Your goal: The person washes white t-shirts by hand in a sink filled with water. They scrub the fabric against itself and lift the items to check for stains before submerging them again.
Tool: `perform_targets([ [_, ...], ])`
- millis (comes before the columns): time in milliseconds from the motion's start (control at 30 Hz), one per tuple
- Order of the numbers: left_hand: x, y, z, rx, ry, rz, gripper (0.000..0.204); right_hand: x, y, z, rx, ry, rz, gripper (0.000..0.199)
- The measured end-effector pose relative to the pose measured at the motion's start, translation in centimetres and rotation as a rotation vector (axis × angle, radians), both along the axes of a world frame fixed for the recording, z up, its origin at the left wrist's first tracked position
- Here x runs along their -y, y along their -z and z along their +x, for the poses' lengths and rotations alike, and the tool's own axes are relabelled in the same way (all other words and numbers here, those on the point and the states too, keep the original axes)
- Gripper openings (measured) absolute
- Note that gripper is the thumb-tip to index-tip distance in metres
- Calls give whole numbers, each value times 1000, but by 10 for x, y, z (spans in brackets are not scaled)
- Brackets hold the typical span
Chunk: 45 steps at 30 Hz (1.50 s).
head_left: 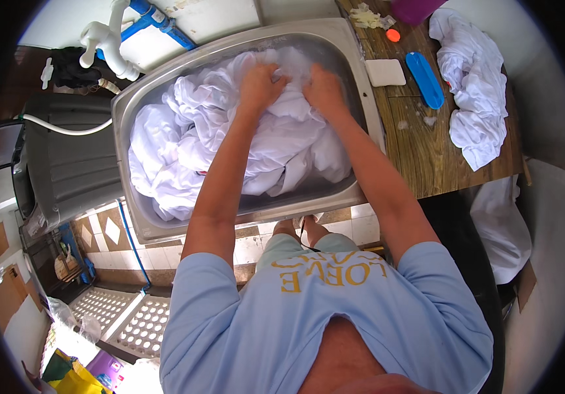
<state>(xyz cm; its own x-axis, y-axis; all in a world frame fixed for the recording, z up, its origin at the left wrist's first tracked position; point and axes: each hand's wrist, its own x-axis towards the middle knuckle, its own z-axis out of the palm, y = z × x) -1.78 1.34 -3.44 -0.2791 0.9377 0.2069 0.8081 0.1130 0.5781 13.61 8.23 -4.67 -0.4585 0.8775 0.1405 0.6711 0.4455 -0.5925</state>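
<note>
Left hand: my left hand (pixel 263 85) is resting on the white cloth toward the sink's far side, thumb standing apart from curved fingers; I'm not able to tell whether it's pinching any fabric.
Right hand: my right hand (pixel 325 88) is reaching into the far right part of the heap, fingertips disappearing into whiteness; grip can't be told.
Hands together: they are staying apart, a gap of white between them, backs facing up.
White cloth: the white cloth (pixel 223 128) is lying heaped and folded in the stainless steel sink (pixel 250 220), filling most of the basin.
Sink left: a white plastic faucet (pixel 102 46) is standing by the far left corner, a blue pipe (pixel 161 25) running behind it; a white hose (pixel 66 131) is crossing a dark grey panel (pixel 72 174).
Wooden surface: right of the sink, the wooden surface (pixel 414 154) is carrying a white bar (pixel 385 73), a blue oblong piece (pixel 425 80) just beside it, an orange cap (pixel 393 35) and a crumpled pale yellow scrap (pixel 369 16).
Second laundry: a bunched white garment (pixel 476 85) is lying along that surface's right side.
Under it: white fabric (pixel 502 230) is hanging below.
Clothing: I'm wearing a light blue shirt (pixel 315 315).
</note>
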Motion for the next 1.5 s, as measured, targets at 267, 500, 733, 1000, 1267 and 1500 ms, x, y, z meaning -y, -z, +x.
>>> perform_targets([
  [267,1,14,-9,681,-67,92,21,-18,-22,10,-1087,111,-1184,21],
  [500,-15,-42,32,1001,35,336,18,-11,-17,-11,-1386,186,-1452,20],
  [733,-29,-28,39,259,11,451,9,15,-38,-32,-1361,155,-1351,24],
  [1000,-9,-51,82,512,135,674,17,-16,16,-2,-1452,-255,-1541,30],
  [1267,-18,-20,6,1027,-114,234,33,2,-68,1,-1201,370,-1168,36],
  [1500,15,-52,7,1407,131,-133,22,-15,-75,17,-1095,226,-1104,41],
])
